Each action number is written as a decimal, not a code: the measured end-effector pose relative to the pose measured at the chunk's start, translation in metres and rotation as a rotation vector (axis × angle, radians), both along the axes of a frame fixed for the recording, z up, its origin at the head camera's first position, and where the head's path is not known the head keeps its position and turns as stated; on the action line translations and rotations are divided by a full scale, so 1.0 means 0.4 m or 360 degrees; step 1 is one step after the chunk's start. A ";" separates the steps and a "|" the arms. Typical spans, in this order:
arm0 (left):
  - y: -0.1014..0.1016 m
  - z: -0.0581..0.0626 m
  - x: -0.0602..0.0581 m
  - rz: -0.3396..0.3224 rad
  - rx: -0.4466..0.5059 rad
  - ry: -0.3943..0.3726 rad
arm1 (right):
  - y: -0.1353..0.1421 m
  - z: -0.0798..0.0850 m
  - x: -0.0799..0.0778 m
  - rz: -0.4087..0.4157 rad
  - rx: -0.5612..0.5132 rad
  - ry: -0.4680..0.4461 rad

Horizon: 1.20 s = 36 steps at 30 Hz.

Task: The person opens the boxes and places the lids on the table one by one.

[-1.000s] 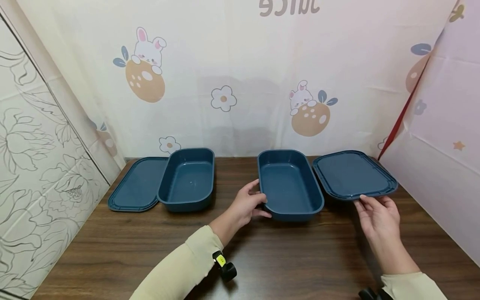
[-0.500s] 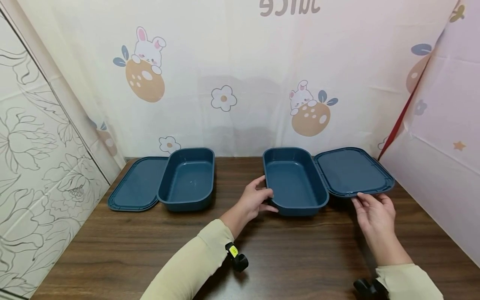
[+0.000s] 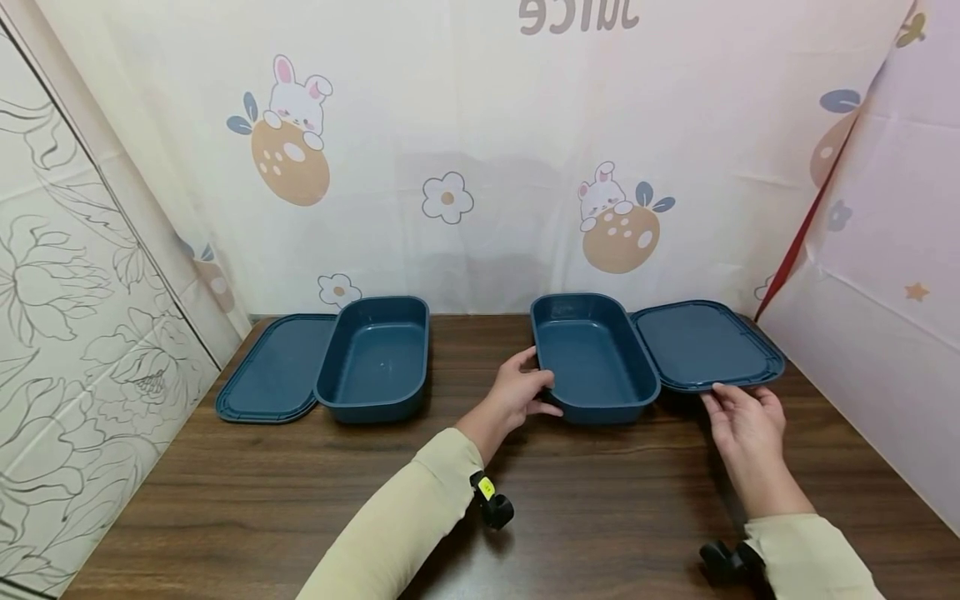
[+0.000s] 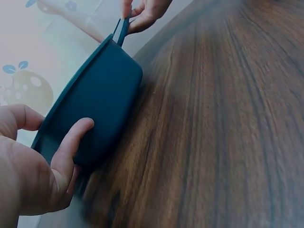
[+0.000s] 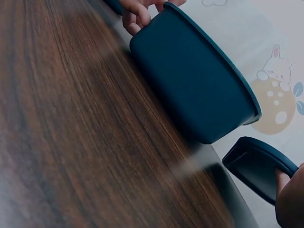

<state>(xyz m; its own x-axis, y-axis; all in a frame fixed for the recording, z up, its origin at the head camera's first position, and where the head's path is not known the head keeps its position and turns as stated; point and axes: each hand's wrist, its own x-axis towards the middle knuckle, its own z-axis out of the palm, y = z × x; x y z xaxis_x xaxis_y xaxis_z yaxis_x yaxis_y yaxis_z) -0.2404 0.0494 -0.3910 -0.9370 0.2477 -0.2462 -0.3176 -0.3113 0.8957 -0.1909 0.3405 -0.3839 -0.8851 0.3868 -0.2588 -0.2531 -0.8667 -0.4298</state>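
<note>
A deep dark-blue food container stands right of the table's middle, its inside facing up. At its left front corner my left hand grips the side, fingers spread along the outer wall in the left wrist view. Just right of it is a matching flat lid, its left edge meeting the container's rim. My right hand pinches the lid's near edge, with the other fingers hidden under it. In the right wrist view the lid is tilted, raised off the table at the hand's side.
A second blue container stands at the left back of the wooden table. Its lid lies flat, partly behind that container's left side. A patterned cloth hangs behind the table, and further panels rise at both sides.
My left hand has slid the right container rightward and toward the back, up against the lid. My right hand has shifted slightly left and back with the lid, whose far edge has come down lately.
</note>
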 end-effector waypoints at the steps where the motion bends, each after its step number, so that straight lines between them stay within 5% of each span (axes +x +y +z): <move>1: 0.004 0.000 -0.002 0.0009 -0.0002 -0.0004 | 0.001 -0.001 -0.002 -0.0005 -0.0004 -0.0005; 12: 0.027 0.002 -0.013 0.0042 0.0002 -0.0008 | 0.010 -0.005 -0.023 -0.0058 0.0072 -0.0224; 22: 0.033 0.012 -0.019 0.0057 0.0023 -0.0063 | 0.005 0.015 -0.030 0.0094 0.0656 -0.0770; 31: 0.041 0.009 -0.026 0.0073 0.0029 -0.0114 | 0.012 0.007 -0.018 0.0222 0.0963 -0.0922; 36: 0.043 0.010 -0.027 0.0067 0.0043 -0.0104 | 0.022 0.005 -0.015 0.0213 0.0966 -0.0950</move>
